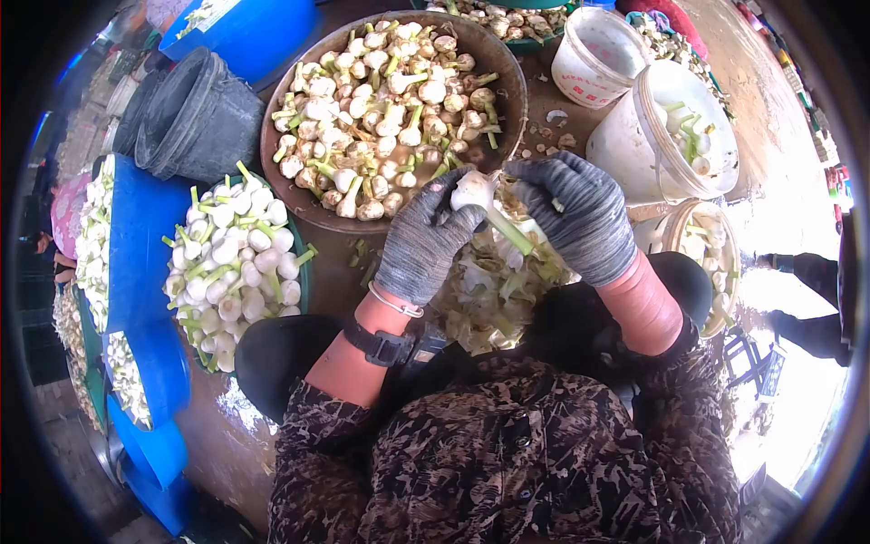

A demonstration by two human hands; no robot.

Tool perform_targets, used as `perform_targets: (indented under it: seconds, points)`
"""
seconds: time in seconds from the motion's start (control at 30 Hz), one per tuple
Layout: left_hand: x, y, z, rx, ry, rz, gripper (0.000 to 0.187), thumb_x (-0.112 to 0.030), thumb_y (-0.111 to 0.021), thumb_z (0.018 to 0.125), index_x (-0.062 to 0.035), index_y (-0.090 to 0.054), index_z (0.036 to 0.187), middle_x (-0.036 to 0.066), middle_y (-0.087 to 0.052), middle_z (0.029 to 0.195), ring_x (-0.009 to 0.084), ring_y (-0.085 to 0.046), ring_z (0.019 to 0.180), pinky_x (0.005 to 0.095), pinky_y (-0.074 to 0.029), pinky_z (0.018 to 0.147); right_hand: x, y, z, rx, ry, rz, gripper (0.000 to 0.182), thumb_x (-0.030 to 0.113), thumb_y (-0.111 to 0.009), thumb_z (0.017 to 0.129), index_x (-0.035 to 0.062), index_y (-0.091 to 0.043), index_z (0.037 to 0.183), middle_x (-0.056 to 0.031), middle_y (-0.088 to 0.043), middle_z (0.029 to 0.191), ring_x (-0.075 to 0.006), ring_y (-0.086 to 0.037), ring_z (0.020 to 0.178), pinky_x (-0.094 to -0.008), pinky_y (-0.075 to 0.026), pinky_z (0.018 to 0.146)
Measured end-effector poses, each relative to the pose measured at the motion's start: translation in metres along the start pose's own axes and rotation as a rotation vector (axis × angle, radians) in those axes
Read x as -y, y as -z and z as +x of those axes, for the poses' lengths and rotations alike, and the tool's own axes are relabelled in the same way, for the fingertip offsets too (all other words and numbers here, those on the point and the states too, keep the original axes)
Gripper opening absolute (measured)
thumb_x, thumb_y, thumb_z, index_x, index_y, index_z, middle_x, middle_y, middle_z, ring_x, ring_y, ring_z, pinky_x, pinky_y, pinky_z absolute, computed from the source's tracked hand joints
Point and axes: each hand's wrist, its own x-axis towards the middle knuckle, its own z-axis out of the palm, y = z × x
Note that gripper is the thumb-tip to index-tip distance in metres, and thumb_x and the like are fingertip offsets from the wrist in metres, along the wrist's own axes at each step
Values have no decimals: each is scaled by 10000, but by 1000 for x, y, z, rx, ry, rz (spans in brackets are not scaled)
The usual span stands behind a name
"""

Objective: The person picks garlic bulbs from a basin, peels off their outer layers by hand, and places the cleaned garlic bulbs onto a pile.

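Note:
Gloved in grey knit, my left hand (424, 243) grips a garlic bulb (473, 192) whose pale green stem slants down to the right. My right hand (580, 213), in a matching glove, is close on the bulb's right side with its fingers curled and pinched. A bit of brownish skin shows between its fingertips and the bulb, but I cannot make out clearly what they hold. Below both hands lies a heap of garlic peelings (494, 295). Just beyond stands a wide brown basin (272, 150) of unpeeled, soil-stained garlic bulbs (385, 113), some in murky water.
Cleaned white garlic (231, 263) fills a green-rimmed container at left. Dark buckets (204, 118) and blue tubs (145, 245) stand farther left. At right are white buckets (625, 145), one holding stems, and a smaller tub (675, 227). Another person's dark-clothed limbs (807, 281) appear at far right.

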Motion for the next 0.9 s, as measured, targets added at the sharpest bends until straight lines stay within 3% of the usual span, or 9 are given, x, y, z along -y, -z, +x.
perform_targets:
  seconds: [0.23,0.37,0.43,0.5,0.57,0.67,0.77,0.8,0.9]
  points:
    - [1,-4,-4,16,5,269,411,-67,-672,866,-2,-556,1254,72,-646,1101,136,-607,976,267,-492,883,18,-4,1,102,144,-227,219,218,-680,761,108,-639,946,-79,-563,736,-278,-604,679,-402,-495,590]
    - [2,-3,-6,93,-78,224,450,-42,-675,837,-3,-535,1262,88,-615,1135,132,-597,1014,277,-503,893,1,-11,5,51,-22,-18,160,184,-683,786,80,-605,880,-141,-612,747,-330,-614,653,-431,-502,603]
    - [4,0,-4,140,-170,102,456,-19,-651,837,-25,-525,1275,88,-586,1189,139,-572,1072,287,-483,935,-21,-21,3,-175,-257,36,106,154,-657,830,67,-603,858,-154,-634,739,-351,-622,674,-429,-506,616]
    - [2,2,-2,138,-178,66,474,-5,-639,837,-43,-516,1293,79,-574,1208,143,-567,1082,288,-475,945,-37,-20,-4,-157,-406,1,86,136,-635,861,54,-607,862,-167,-642,747,-365,-627,717,-431,-507,636]
    - [2,4,-2,147,-173,-2,516,23,-614,836,-78,-498,1328,63,-549,1245,150,-556,1102,290,-461,965,-44,-14,-14,45,-381,-7,162,197,-640,889,41,-630,928,-161,-657,774,-337,-635,699,-413,-509,640]
    - [13,5,1,108,-213,60,520,37,-602,836,-64,-494,1335,54,-553,1252,144,-554,1103,284,-457,971,-10,-6,-28,295,-688,902,482,427,-546,964,-5,-591,1175,-65,-669,810,-133,-629,671,-306,-509,619]
    - [15,4,1,151,-276,140,506,46,-591,847,-52,-493,1334,55,-549,1276,139,-550,1115,277,-451,976,13,-2,-34,609,-783,1007,458,349,-558,975,-22,-539,1244,-37,-657,806,-89,-591,638,-272,-511,621]
    - [20,0,1,138,-223,-48,439,35,-592,865,-40,-534,1294,64,-564,1279,135,-546,1130,275,-450,976,11,-14,-47,463,-558,812,414,306,-574,970,-32,-568,1208,-82,-657,770,-119,-592,632,-303,-509,624]
    - [22,2,7,43,-270,68,352,18,-589,890,-33,-586,1237,69,-590,1256,138,-554,1130,276,-457,970,8,-21,-49,318,-380,543,370,267,-581,960,-47,-598,1155,-160,-662,772,-214,-634,653,-348,-509,646]
